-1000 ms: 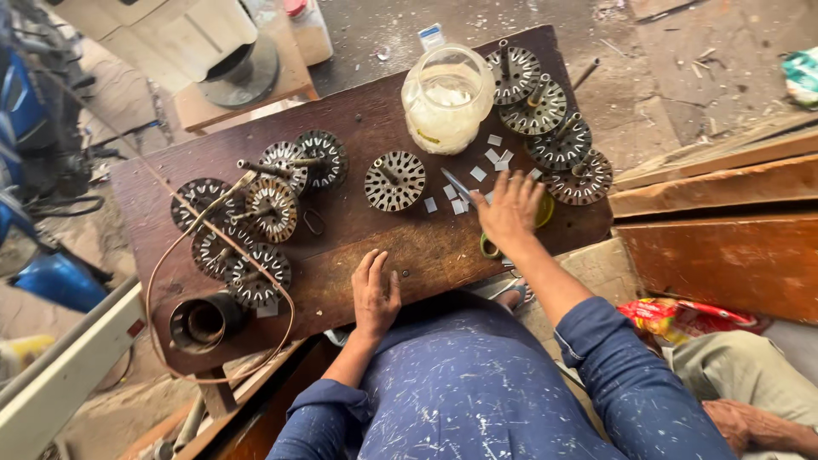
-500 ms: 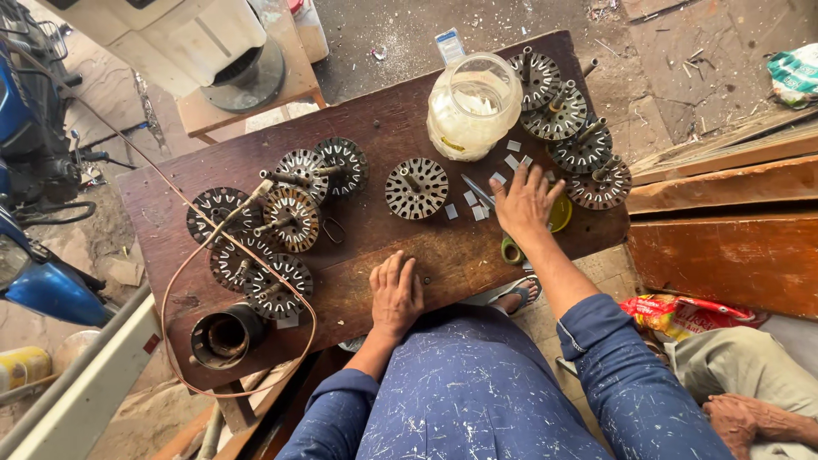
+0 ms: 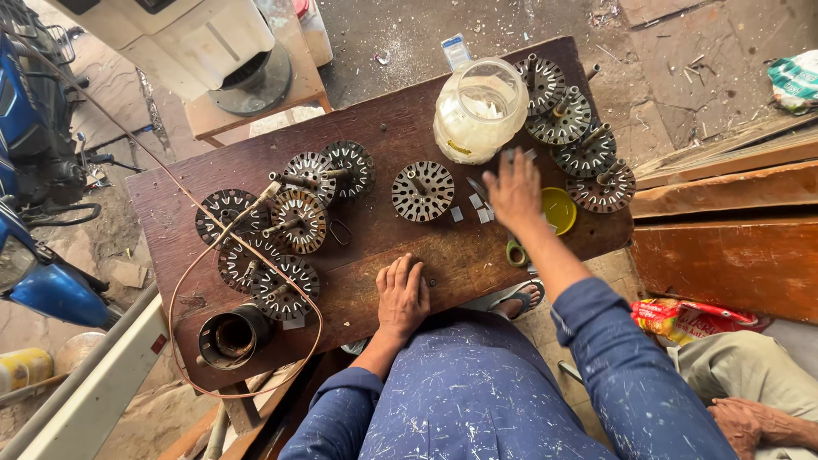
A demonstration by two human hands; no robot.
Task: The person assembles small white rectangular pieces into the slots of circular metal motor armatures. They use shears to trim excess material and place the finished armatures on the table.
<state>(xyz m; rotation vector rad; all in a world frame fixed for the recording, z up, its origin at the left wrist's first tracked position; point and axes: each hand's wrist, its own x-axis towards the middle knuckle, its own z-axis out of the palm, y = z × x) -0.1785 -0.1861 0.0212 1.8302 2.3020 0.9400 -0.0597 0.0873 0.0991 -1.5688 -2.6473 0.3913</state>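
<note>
Your left hand (image 3: 403, 296) lies flat, palm down, fingers released, on the near edge of the bench (image 3: 375, 145); it grasps nothing. Near left: a dark metal cylinder (image 3: 232, 335) stands at the bench corner, w/ a copper wire loop (image 3: 183, 277) running round it and off toward the far left. Just beyond the cylinder, a cluster of six slotted stator discs (image 3: 294, 220) w/ shafts, overlapping.

Your right hand (image 3: 514, 189) is extended right of centre, fingers spread and released, over small white paper strips (image 3: 477, 203); contact w/ the strips can't be told. Just right of it: a yellow lid (image 3: 559, 209). Left of it: a single stator disc (image 3: 423, 190). Far side: a clear jar (image 3: 480, 111), then a row of four more discs (image 3: 579, 136) along the right edge.
</note>
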